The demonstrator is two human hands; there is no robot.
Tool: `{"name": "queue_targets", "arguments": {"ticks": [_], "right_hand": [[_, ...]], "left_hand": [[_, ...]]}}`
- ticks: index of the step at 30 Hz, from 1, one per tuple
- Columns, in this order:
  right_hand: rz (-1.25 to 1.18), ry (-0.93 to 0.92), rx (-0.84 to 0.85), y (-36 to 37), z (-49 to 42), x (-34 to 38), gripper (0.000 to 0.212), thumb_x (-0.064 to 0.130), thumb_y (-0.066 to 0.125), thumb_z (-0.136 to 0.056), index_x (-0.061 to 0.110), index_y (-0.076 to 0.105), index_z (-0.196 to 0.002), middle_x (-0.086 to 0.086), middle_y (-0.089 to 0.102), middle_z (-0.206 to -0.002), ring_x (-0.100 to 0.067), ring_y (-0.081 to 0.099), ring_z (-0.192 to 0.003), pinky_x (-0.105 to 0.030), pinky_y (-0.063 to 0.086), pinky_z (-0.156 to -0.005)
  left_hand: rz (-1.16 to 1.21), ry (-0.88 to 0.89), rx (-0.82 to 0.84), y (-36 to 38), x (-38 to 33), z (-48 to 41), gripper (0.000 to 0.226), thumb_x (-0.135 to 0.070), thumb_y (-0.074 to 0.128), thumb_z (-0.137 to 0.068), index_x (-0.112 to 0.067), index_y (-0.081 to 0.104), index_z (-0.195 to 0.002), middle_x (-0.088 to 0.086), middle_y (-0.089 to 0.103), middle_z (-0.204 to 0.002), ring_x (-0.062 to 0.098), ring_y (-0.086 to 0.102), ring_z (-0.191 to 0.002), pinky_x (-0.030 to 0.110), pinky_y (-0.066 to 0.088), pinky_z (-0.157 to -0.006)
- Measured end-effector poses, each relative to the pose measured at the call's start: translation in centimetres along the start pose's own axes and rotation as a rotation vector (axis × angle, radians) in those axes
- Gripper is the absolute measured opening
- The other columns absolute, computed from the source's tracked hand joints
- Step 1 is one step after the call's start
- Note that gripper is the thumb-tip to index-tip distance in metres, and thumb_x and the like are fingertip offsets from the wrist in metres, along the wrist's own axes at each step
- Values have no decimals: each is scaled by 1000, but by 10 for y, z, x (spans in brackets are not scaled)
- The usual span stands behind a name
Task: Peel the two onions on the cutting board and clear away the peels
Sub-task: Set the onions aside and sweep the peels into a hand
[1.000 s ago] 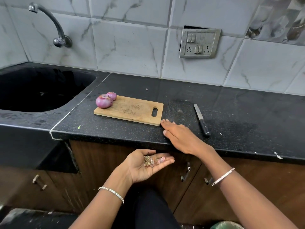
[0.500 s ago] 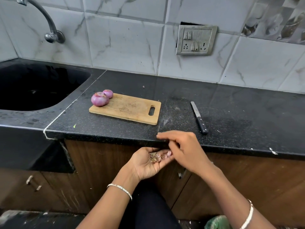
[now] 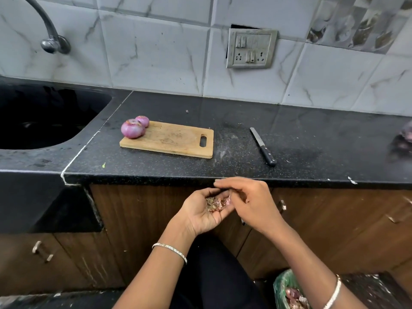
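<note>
Both onions [image 3: 132, 130] sit peeled and touching at the left end of the board [image 3: 174, 141], out of harm's way. The risk is lower down. The left hand [image 3: 200, 214] lies cupped palm-up below the counter edge, loosely carrying the peels [image 3: 217, 202], so a tilt could spill them. The right hand [image 3: 249, 201] curls over the pile, but I cannot tell if it pinches any. The bin [image 3: 287, 291] stands off to the right.

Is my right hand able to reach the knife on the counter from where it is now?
Probably yes. The knife lies alone on the countertop, handle toward the front edge, and the right hand hovers just below that edge with nothing between them.
</note>
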State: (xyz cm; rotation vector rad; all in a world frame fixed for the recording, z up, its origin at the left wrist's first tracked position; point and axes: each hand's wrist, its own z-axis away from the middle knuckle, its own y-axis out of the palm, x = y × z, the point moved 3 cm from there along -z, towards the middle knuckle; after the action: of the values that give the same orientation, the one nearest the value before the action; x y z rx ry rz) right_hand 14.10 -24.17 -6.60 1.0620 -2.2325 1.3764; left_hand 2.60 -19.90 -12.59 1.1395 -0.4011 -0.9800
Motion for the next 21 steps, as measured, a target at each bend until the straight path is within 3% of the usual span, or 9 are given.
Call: {"name": "queue_targets", "arguments": {"ticks": [3, 4, 6, 8, 12, 15, 18, 21], "right_hand": [[-51, 171, -358, -12, 18, -7, 31, -2, 69, -85, 25, 80, -95, 14, 75, -96, -6, 67, -104, -25, 52, -92], [-143, 270, -458, -15, 23, -9, 24, 3, 71, -88, 25, 80, -94, 12, 76, -93, -8, 68, -100, -26, 53, -88], [-413, 491, -642, -20, 37, -17, 15, 10, 68, -93, 20, 78, -96, 6, 77, -92, -7, 70, -93, -22, 52, -78], [-632, 710, -767, -23, 54, -31, 17, 9, 61, -96, 14, 77, -98, 0, 77, -96, -13, 70, -94, -21, 49, -75], [-1034, 1030, -918, -35, 83, -52, 26, 10, 48, -101, 6, 72, -94, -10, 74, -95, -19, 68, -87, -26, 50, -76], [-1223, 1082, -1038, -57, 102, -66, 32, 15, 45, -105, 4, 69, -87, -10, 71, -83, -21, 67, -76, -30, 54, -69], [-1251, 1089, -1095, -79, 120, -100, 39, 24, 42, -107, 3, 70, -89, -9, 73, -77, -20, 70, -67, -31, 54, -62], [-1275, 1094, -1178, -94, 141, -143, 39, 21, 41, -107, 1, 70, -92, -12, 73, -90, -19, 70, -71, -30, 54, -64]], "left_hand": [[-26, -71, 17, 5, 12, 1, 41, -7, 44, -89, 22, 65, -108, 37, 67, -109, 47, 72, -90, 55, 58, -79], [-22, -94, 34, 7, 17, 1, 43, -8, 42, -91, 23, 64, -111, 39, 66, -111, 51, 71, -92, 55, 56, -86], [-15, -132, 62, 12, 27, 0, 46, -10, 39, -95, 22, 60, -121, 39, 61, -126, 51, 63, -114, 50, 49, -108], [-42, -149, 72, 19, 40, -8, 47, -12, 38, -97, 19, 59, -127, 36, 58, -134, 46, 56, -127, 46, 40, -116], [-174, -147, 85, 43, 85, -28, 48, -13, 40, -95, 16, 62, -126, 33, 61, -132, 42, 60, -124, 50, 52, -101], [-192, -164, 60, 52, 128, -58, 46, -12, 38, -96, 16, 66, -119, 32, 63, -129, 40, 61, -122, 53, 54, -92], [-184, -168, 25, 56, 168, -98, 44, -11, 37, -98, 16, 68, -115, 31, 65, -126, 39, 64, -120, 50, 55, -90], [-206, -167, -56, 56, 204, -139, 44, -11, 37, -99, 13, 64, -123, 30, 65, -127, 37, 65, -118, 48, 56, -90]]}}
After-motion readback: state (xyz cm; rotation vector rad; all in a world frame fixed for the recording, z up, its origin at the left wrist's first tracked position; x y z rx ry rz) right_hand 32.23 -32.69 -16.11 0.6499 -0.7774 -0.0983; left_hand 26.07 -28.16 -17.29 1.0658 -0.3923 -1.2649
